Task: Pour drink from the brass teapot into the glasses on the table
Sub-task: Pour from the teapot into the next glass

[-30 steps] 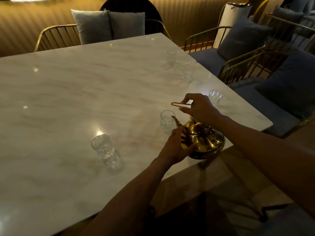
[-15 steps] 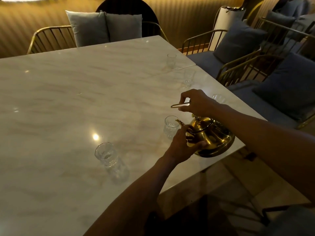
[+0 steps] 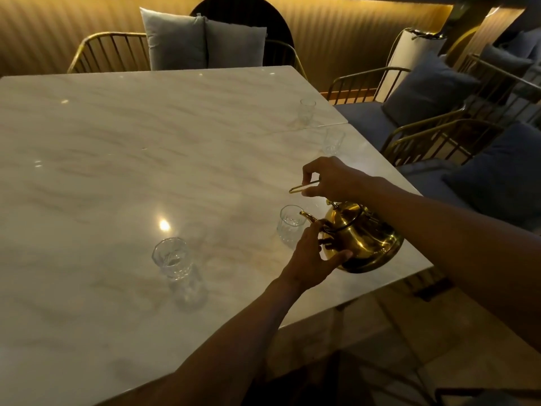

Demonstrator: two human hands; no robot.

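The brass teapot (image 3: 367,241) hangs tilted above the marble table (image 3: 123,148) near its right edge, spout aimed left over a clear glass (image 3: 289,225). My right hand (image 3: 333,178) grips the teapot's thin handle from above. My left hand (image 3: 310,257) presses against the pot's near side, below the spout. No stream from the spout can be made out. A second glass (image 3: 172,259) stands further left. Two more glasses, one (image 3: 333,140) close to the right edge and one (image 3: 306,111) further back, sit beyond my right hand.
Gold wire-frame chairs with grey cushions (image 3: 202,42) line the far side, and dark blue cushioned chairs (image 3: 433,89) stand to the right. The table's near edge runs diagonally just under the teapot, with floor below.
The teapot has tipped further toward the glass, its spout now over the rim. Both hands kept their hold. The camera shifted slightly.
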